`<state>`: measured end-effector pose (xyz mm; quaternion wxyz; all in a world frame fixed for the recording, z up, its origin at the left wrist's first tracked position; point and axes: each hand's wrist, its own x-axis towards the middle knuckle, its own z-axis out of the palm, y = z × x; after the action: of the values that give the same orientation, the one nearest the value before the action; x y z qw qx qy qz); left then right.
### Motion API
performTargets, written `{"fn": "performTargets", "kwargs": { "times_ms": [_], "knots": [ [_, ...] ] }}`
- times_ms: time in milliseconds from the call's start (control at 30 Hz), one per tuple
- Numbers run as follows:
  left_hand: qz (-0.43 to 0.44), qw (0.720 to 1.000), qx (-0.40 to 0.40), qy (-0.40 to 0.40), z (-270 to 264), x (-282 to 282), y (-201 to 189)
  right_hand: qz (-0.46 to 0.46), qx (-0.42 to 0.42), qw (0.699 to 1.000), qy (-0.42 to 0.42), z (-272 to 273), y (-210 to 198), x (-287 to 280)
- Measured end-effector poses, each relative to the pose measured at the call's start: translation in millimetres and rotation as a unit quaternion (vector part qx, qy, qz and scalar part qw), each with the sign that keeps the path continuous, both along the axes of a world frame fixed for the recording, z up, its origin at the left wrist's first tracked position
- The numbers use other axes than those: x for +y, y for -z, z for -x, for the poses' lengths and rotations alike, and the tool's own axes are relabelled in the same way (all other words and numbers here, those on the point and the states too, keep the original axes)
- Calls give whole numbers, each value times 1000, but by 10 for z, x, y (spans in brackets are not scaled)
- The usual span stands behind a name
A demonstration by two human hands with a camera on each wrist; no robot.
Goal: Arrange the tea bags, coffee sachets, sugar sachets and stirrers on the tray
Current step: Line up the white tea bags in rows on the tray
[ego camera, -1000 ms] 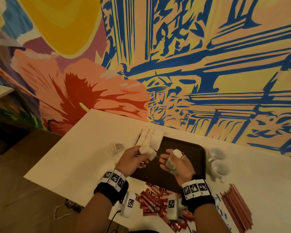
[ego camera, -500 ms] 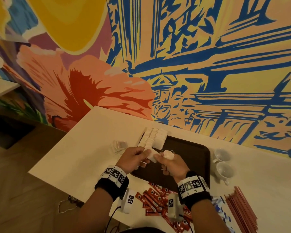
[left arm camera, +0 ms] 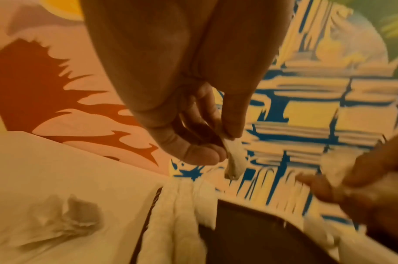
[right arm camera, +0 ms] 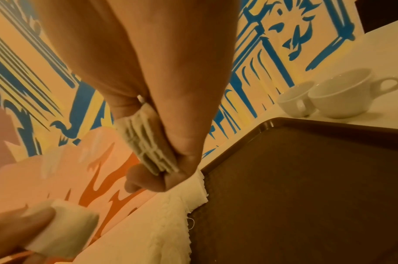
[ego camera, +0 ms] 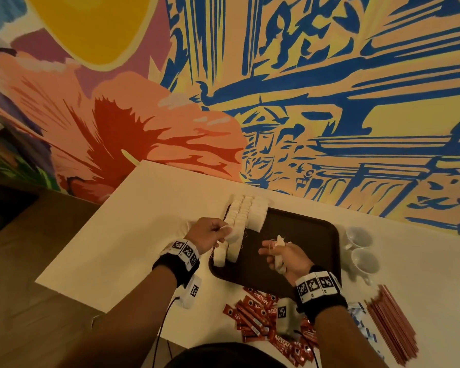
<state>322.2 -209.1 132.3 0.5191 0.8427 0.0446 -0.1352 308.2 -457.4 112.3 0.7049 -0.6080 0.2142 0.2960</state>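
At centre frame in the head view, the left hand pinches one tea bag between thumb and fingertips, above the tea-bag rows lining the tray's left edge. The right hand, over the tray, clamps a small stack of bags. Coffee sachets and stirrers lie at lower right.
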Motion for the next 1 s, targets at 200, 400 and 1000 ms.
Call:
{"fn": "performTargets", "kwargs": {
  "times_ms": [200, 400, 1000],
  "knots": [
    [-173, 976, 58, 119, -193, 46, 417, 10, 8, 1000, 20, 29, 89, -10],
    [-257, 938, 98, 210, -275, -40, 735, 35, 29, 999, 11, 103, 61, -28],
    [-344, 896, 69, 271, -578, -174, 1041, 13, 46, 997, 62, 56, 51, 20]
  ]
}}
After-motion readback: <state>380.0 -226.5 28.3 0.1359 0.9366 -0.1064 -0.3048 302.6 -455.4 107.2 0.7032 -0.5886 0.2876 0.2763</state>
